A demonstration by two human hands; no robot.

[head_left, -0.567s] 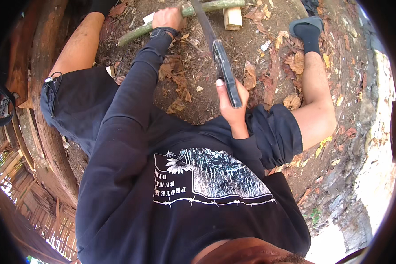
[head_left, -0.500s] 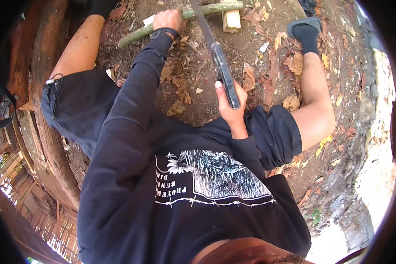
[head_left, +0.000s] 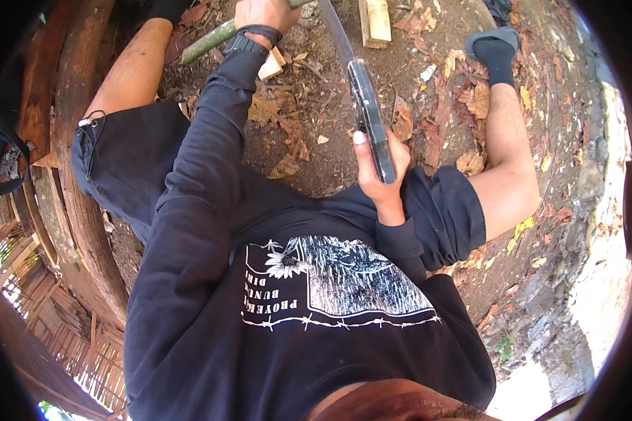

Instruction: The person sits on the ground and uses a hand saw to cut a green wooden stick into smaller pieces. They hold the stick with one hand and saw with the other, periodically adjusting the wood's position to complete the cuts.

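Note:
My left hand (head_left: 267,12) is closed around a green stick (head_left: 209,43) at the top edge of the view. The stick slants up to the right and leaves the picture. In my right hand (head_left: 384,168) is the black handle of what looks like a pruning saw (head_left: 369,116), my thumb lying along its side. Its long grey blade points up and away, passing close to the stick's right part. Whether blade and stick touch, I cannot tell; the blade's far end is out of view. A pale wood piece (head_left: 272,64) lies beside my left wrist.
A squared wood block (head_left: 376,24) stands on the dirt ground beyond the blade. Dry leaves (head_left: 285,126) and chips are scattered between my spread legs. Logs (head_left: 84,161) run along the left, with woven slats (head_left: 70,337) below. A rough stone edge (head_left: 583,175) borders the right.
The whole view has shifted slightly. My left hand and the stick sit higher in the picture, with the stick tilted more steeply. The pale wood piece now shows beside my left wrist.

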